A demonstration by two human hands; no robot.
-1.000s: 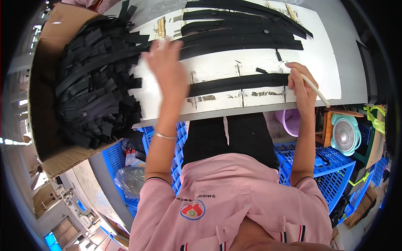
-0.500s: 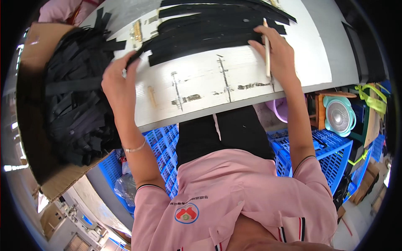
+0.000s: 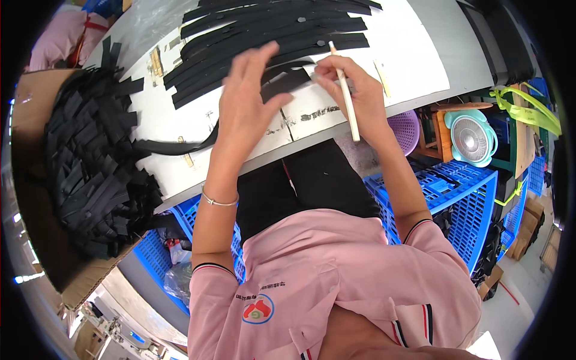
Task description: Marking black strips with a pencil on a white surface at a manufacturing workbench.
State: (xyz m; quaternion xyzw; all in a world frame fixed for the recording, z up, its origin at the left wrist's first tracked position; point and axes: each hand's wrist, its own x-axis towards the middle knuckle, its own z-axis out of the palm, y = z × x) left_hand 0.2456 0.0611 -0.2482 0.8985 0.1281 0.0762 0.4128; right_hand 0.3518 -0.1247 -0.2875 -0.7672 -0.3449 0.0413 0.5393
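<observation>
"Where's the long, flat, black fabric-like strip (image 3: 174, 148)?"
"Running under the left hand (image 3: 246, 102); that blurred grip is spread wide."
"The right hand (image 3: 361, 96)?"
"Closed on a slim white stick (image 3: 346, 99). Pinching any strip? Can't tell."
"Hidden?"
"The strip's course behind the left hand."

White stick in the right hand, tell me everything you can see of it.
The white stick is slim, straight and off-white, narrowing at its far tip; its material is unclear. Held in the right hand near the front of the white board, it slants slightly, tip pointing away from the person. Nothing else clearly touches it.
</observation>
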